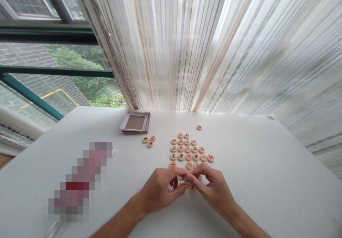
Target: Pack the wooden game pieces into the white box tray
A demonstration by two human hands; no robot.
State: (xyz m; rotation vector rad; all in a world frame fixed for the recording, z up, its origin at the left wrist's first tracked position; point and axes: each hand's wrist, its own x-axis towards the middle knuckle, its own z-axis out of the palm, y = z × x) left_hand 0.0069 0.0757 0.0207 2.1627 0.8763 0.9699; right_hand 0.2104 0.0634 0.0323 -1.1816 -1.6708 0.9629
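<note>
Pinching a round, pale tan piece [187,181] with a partly hidden dark mark, left hand [163,190] and right hand [213,185] clamp fingertips on it, over the near end of similar pieces [187,149], lettered red or black.

Bright daylight filters through the striped curtain [165,45]. Edges stretch and smear. Pixelation hides part of the lower left.

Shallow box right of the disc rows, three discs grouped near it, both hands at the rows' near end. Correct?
No: head view shows the shallow box left of the disc rows. Three discs, left hand and right hand are as stated.
</note>
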